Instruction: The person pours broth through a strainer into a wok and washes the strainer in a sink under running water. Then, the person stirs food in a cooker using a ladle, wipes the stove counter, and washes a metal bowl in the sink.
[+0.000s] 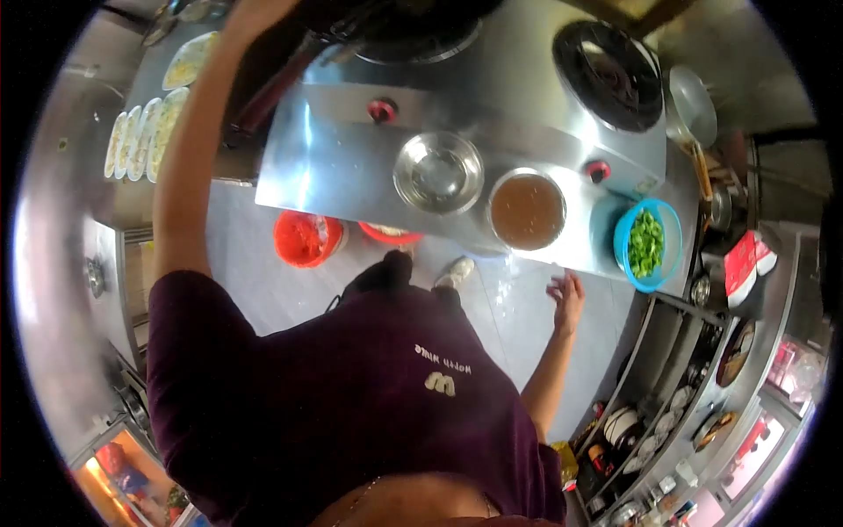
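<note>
Left arm stretches toward the black pan, hand out of frame, grip impossible to tell; right hand, empty, fingers loosely parted, near the counter's bowl of brown liquid!

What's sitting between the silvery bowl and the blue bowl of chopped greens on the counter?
A bowl of brown liquid stands between the silvery bowl and the blue bowl, as the head view shows.

Left arm extended forward, left hand mostly cropped ahead of it, right hand relaxed, fingers loosely curled and parted, right forearm directly behind it
</note>
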`<state>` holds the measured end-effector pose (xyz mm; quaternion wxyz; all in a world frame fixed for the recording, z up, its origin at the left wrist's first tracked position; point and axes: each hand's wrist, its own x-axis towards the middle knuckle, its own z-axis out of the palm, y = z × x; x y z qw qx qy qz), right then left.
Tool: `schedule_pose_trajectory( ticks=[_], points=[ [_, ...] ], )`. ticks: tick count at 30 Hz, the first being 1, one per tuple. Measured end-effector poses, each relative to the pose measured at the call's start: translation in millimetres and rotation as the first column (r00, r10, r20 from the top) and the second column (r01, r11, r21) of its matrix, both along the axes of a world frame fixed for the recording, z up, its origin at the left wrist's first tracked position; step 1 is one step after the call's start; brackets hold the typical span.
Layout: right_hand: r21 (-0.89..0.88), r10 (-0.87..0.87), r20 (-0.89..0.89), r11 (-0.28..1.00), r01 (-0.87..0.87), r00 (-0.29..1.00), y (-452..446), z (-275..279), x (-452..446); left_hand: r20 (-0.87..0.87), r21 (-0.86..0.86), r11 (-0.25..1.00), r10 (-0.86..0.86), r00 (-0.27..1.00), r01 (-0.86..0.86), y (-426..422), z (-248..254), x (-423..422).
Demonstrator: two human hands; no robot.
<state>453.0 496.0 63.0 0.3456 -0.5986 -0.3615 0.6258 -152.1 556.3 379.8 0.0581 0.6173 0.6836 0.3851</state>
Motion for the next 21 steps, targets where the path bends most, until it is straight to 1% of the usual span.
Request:
schedule_pose_trajectory(
  ticks=[1,2,3,4,5,6,7,8,9,10,12,14,15,18,19,21],
  points=[
    [-0.017,-0.003,-0.032,1.0,0.003,0.999,5,2,0,0.149,0.192,0.981,-0.006,0.989,-0.023,-9,5,33],
    [-0.031,-0.006,-0.067,1.0,0.004,0.998,9,7,-5,0.011,0.142,0.99,-0.008,1.0,0.007,-40,6,29],
    [-0.029,0.018,-0.089,0.999,-0.021,0.996,13,10,-7,0.096,0.093,0.99,0.095,0.991,-0.104,-57,4,70],
    [-0.022,0.046,-0.114,0.999,-0.049,0.992,18,12,-10,0.323,-0.052,0.988,0.151,0.934,-0.142,-77,1,118],
    [-0.033,0.053,-0.119,0.998,-0.058,0.991,22,14,-13,0.406,0.134,0.972,-0.231,0.884,0.192,-85,-26,141],
    [-0.041,0.062,-0.127,0.997,-0.068,0.99,26,16,-17,0.394,0.077,0.92,-0.382,0.836,0.384,-91,-55,166],
    [-0.046,0.072,-0.137,0.996,-0.079,0.988,31,18,-22,0.543,-0.195,0.937,-0.142,0.828,0.289,-97,-80,204],
    [-0.049,0.086,-0.135,0.994,-0.093,0.987,36,20,-27,0.634,-0.339,0.861,-0.089,0.768,0.38,-98,-121,223],
    [-0.05,0.102,-0.131,0.993,-0.109,0.986,41,23,-32,0.625,-0.558,0.736,0.068,0.778,0.384,-99,-151,245],
    [-0.05,0.117,-0.129,0.991,-0.125,0.985,48,23,-35,0.691,-0.576,0.644,0.055,0.72,0.503,-100,-196,257],
    [-0.038,0.158,-0.156,0.985,-0.166,0.975,58,19,-40,0.682,-0.581,0.694,0.128,0.72,0.426,-102,-260,284],
    [-0.018,0.174,-0.206,0.983,-0.181,0.963,68,27,-49,0.677,-0.639,0.679,0.273,0.683,0.361,-95,-296,300],
    [-0.021,0.212,-0.194,0.975,-0.22,0.958,75,23,-49,0.671,-0.667,0.668,0.346,0.656,0.33,-90,-296,307],
    [-0.004,0.309,-0.156,0.95,-0.313,0.938,91,9,-47,0.751,-0.612,0.737,0.427,0.504,0.288,-75,-295,317],
    [0.019,0.327,-0.14,0.945,-0.327,0.935,94,5,-48,0.763,-0.585,0.761,0.4,0.509,0.279,-73,-301,316],
    [0.042,0.341,-0.122,0.94,-0.338,0.932,96,-3,-45,0.767,-0.583,0.759,0.396,0.505,0.29,-70,-306,317]
  ],
)
